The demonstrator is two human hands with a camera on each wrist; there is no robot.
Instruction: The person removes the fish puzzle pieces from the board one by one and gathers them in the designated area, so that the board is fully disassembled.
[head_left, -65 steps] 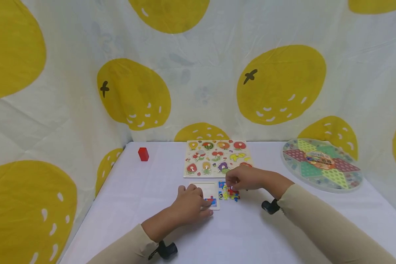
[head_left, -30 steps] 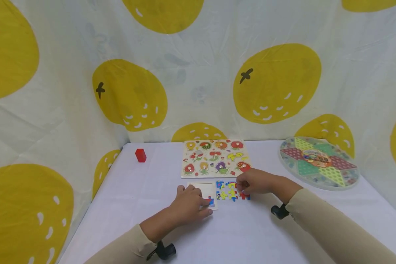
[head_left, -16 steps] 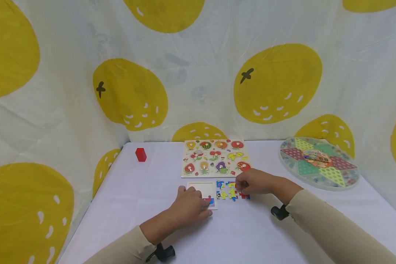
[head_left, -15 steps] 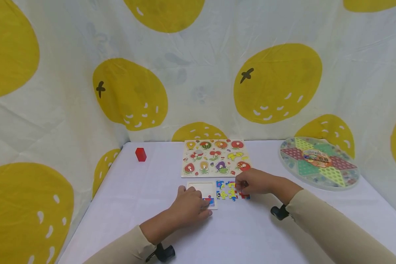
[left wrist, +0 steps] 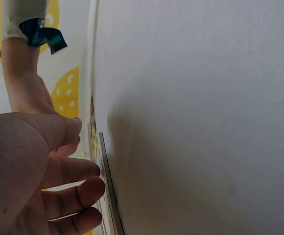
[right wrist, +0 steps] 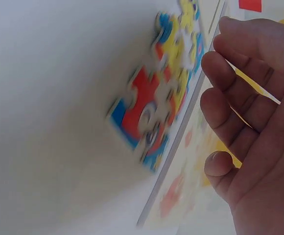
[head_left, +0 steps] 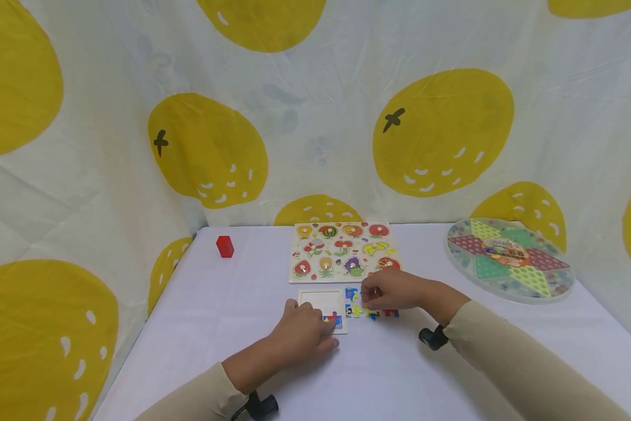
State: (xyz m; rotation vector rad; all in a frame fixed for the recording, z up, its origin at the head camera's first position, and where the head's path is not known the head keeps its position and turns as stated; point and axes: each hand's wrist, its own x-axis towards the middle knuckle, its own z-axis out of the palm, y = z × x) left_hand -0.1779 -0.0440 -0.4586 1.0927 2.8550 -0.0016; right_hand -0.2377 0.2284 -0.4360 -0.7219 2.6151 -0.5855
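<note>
My left hand [head_left: 302, 333] rests on a small pale puzzle tray [head_left: 321, 295], its index finger touching the red and blue jigsaw pieces [head_left: 336, 320] at the lower right of the recess. In the left wrist view the left hand's fingers [left wrist: 78, 196] lie along the tray's edge. My right hand [head_left: 394, 289] is over loose jigsaw pieces [head_left: 354, 310] right of the tray. The right wrist view shows its fingers [right wrist: 215, 110] loosely bent with nothing between them, beside the red, yellow and blue jigsaw pieces [right wrist: 144, 98] lying on the table.
A wooden fruit peg puzzle [head_left: 341, 248] lies just behind the tray. A round Chinese checkers board [head_left: 483, 270] is at the back right, and a red block [head_left: 224, 247] stands at the back left. A fruit-printed curtain [head_left: 320, 117] hangs behind the white table [head_left: 231, 304].
The right hand first went right to the red pieces, which now lie farther right, then came back left over the middle ones. My left hand has stayed on the tray, its index finger shifting slightly.
</note>
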